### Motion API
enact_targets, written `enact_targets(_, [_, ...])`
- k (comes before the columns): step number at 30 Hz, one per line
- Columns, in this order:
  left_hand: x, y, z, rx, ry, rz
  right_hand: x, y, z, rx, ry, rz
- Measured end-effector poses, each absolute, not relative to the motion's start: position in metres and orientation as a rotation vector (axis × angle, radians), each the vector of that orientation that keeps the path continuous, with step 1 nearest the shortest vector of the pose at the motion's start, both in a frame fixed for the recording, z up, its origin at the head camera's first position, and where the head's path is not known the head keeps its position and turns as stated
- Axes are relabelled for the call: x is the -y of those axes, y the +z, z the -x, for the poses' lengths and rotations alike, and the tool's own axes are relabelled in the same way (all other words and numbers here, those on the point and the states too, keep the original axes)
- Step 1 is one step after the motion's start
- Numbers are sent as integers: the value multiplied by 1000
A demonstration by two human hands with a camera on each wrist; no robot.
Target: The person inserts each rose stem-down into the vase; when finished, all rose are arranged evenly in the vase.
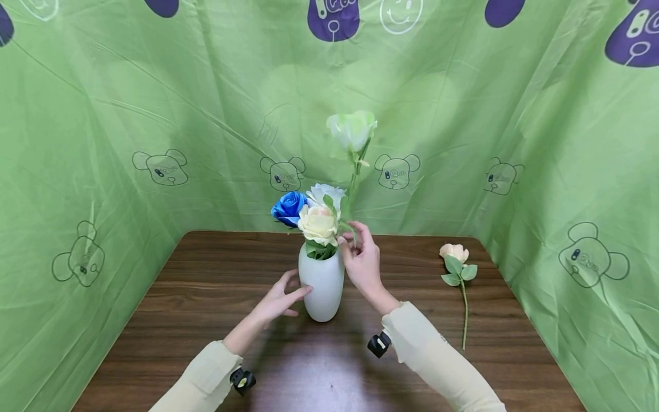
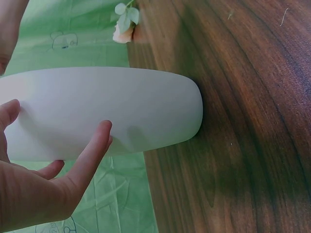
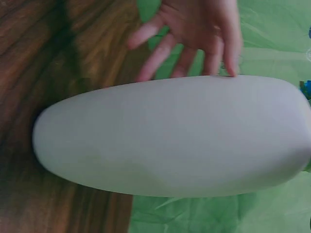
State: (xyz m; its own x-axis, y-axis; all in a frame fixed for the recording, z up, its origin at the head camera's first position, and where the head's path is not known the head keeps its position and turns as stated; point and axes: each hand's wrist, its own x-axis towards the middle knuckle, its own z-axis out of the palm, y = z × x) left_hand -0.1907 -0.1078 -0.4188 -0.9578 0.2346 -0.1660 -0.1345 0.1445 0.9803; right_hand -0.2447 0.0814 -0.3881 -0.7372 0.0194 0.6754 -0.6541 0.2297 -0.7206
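A white vase [image 1: 321, 286] stands upright on the table, and it also fills much of both wrist views. It holds a blue rose [image 1: 288, 208], a cream rose [image 1: 317, 225], a pale bluish-white flower [image 1: 325, 195] and a taller white-green rose [image 1: 352, 130]. The left hand [image 1: 282, 298] touches the vase's left side with spread fingers, seen closer in the left wrist view. At the vase's mouth on the right, the right hand [image 1: 363, 258] pinches the white-green rose low on its stem; the right wrist view does not show those fingertips.
A peach rose [image 1: 454, 252] with green leaves lies on the right of the brown wooden table [image 1: 216, 286], its stem towards the front. Green printed cloth [image 1: 221, 114] hangs behind the table and along both sides.
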Motion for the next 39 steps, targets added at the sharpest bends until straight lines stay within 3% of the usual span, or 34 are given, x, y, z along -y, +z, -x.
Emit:
enact_targets(7, [107, -421, 192, -2119, 1896, -77, -81, -405, 243, 2051, 1336, -603])
enact_targets(13, [107, -422, 191, -2115, 1902, -80, -84, -395, 237, 2056, 1240, -557])
enact_targets(21, [108, -423, 192, -2119, 1907, -87, -87, -350, 217, 1926, 1581, -477])
enact_targets(29, [108, -422, 193, -2112, 1903, -87, -91, -350, 242, 1792, 1963, -402])
enact_targets(39, [108, -421, 192, -2122, 1895, -99, -82, -347, 248, 1909, 2022, -285])
